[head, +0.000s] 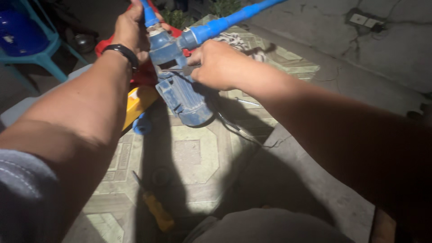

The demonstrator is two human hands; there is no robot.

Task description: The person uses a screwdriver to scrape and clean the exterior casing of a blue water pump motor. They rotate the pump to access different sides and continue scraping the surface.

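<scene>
Harsh light from the head — bright centre, dark edges, deep shadows, slight blur.

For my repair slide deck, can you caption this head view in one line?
Both hands, left hand and right hand, hold a blue pump with blue pipes above a patterned mat.

pump (180, 90): painted blue metal, looking worn and dusty
pipes (225, 20): smooth blue plastic, showing slight gloss
floor mat (198, 153): patterned vinyl, appearing matt
ground (396, 40): cracked rough concrete
wristband (122, 51): looking matt black
</scene>
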